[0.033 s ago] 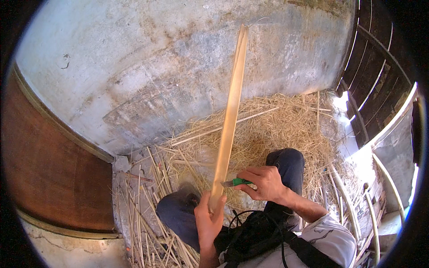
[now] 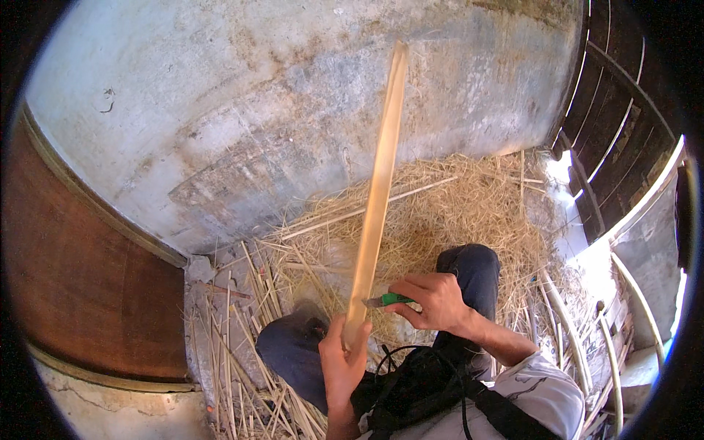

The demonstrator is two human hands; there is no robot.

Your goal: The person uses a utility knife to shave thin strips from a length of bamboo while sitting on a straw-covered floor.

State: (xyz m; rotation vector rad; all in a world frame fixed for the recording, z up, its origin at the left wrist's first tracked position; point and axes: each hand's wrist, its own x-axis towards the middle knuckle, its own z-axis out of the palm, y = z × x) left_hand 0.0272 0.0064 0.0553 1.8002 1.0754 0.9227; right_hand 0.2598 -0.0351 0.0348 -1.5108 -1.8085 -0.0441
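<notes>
A long pale-yellow strip of split bamboo (image 2: 379, 183) rises from my lap toward the wall, its far end narrowed by distance. Near its lower end, my left hand (image 2: 342, 359) is closed round it. My right hand (image 2: 433, 301) grips a green-handled utility knife (image 2: 396, 298), fingers wrapped over the handle. The short blade points left and meets the strip's right edge, a little above my left hand. How deep the blade sits, if at all, I cannot tell. My knees, in dark trousers (image 2: 469, 275), are bent on both sides of the strip.
Dry shavings (image 2: 462, 213) are heaped on the floor ahead. Thin split sticks (image 2: 235, 367) lie scattered at the left, beside a brown wooden panel (image 2: 95, 286). A stained wall (image 2: 257, 110) stands in front. Long curved poles (image 2: 612, 367) lean at the right, below dark slats (image 2: 616, 110).
</notes>
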